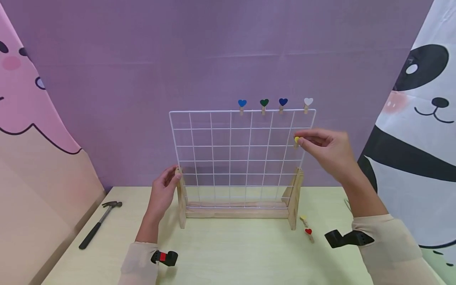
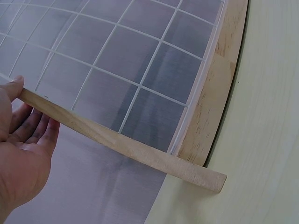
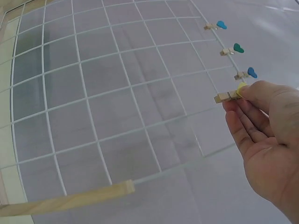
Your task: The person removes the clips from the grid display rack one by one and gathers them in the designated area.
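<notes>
My right hand [image 1: 329, 152] pinches a small wooden clothespin [image 3: 227, 96] by its yellow heart [image 1: 297, 139], in front of the upper right of a white wire grid [image 1: 230, 146]. In the right wrist view the clothespin's free end points away from the fingers. The grid stands upright in a wooden stand [image 1: 236, 213]. At its left side post [image 2: 117, 142], my left hand [image 1: 164, 189] grips the top end between thumb and fingers. Clipped along the grid's top wire are clothespins with a light blue heart [image 1: 242, 103], a green heart [image 1: 264, 103], a dark blue heart [image 1: 283, 102] and a white heart [image 1: 308, 101].
On the table [image 1: 228, 253], right of the stand, lie a clothespin with a red heart [image 1: 308, 231] and one with a yellow heart [image 1: 303, 217]. A claw hammer [image 1: 101, 224] lies at the left. Behind the table hangs a purple cloth [image 1: 149, 79].
</notes>
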Available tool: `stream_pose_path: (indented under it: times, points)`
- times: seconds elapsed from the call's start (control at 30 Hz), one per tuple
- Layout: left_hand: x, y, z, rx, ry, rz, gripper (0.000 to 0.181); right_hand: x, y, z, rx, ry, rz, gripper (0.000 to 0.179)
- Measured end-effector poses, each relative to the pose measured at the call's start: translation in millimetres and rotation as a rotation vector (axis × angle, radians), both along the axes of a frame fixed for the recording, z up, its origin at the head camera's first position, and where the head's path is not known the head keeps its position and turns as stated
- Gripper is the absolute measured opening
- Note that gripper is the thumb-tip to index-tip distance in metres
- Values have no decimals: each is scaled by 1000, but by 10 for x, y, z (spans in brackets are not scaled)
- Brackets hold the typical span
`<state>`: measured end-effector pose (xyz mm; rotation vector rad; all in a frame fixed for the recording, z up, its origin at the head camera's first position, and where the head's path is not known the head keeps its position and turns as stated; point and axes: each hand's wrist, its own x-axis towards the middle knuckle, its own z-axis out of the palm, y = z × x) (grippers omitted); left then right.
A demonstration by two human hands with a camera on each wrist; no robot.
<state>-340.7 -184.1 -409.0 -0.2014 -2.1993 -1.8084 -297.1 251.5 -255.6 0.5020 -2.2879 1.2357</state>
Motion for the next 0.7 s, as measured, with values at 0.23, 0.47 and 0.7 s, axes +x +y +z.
stream_pose_path:
  times: [0.23,0.47,0.7]
  points:
    - [-3,7,8,14,10,-9,46,13,126,-156,-7,-4,0,26]
    - [0,6,11,15,2,-13,46,38,256,-366,19,-20,-5,29]
    - [7,6,23,21,-12,-14,46,81,354,-558,36,-66,-57,29]
